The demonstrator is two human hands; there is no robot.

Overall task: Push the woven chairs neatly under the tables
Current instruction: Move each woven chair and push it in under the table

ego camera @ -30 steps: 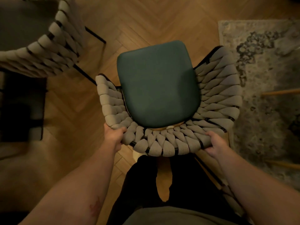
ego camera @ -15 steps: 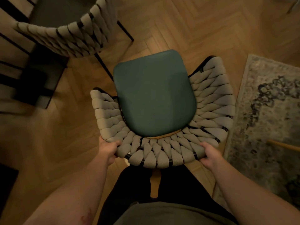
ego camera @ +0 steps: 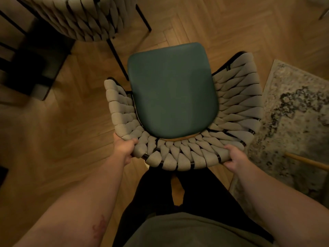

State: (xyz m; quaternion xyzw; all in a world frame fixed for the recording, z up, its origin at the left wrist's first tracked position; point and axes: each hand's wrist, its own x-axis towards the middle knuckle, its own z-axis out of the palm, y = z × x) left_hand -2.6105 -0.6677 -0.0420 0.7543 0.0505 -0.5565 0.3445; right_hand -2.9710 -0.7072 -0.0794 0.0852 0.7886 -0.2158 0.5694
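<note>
A woven chair (ego camera: 236,104) with a beige rope back and a dark green seat cushion stands right below me on the wooden floor. My left hand (ego camera: 124,148) grips the left end of its curved backrest. My right hand (ego camera: 235,157) grips the right end of the same backrest rim. A second woven chair (ego camera: 85,18) stands at the upper left, its back toward me and its black legs reaching toward the green seat. No table top is plainly visible.
A patterned grey rug (ego camera: 293,113) lies on the right, its edge close to the chair's right side. A dark block-shaped piece of furniture (ego camera: 35,65) sits at the left. A thin wooden leg (ego camera: 306,161) crosses the rug. My legs stand directly behind the chair.
The chair has moved forward and left across the floor with both hands holding it. The second chair has come nearer at the upper left, and the rug has slid away to the right.
</note>
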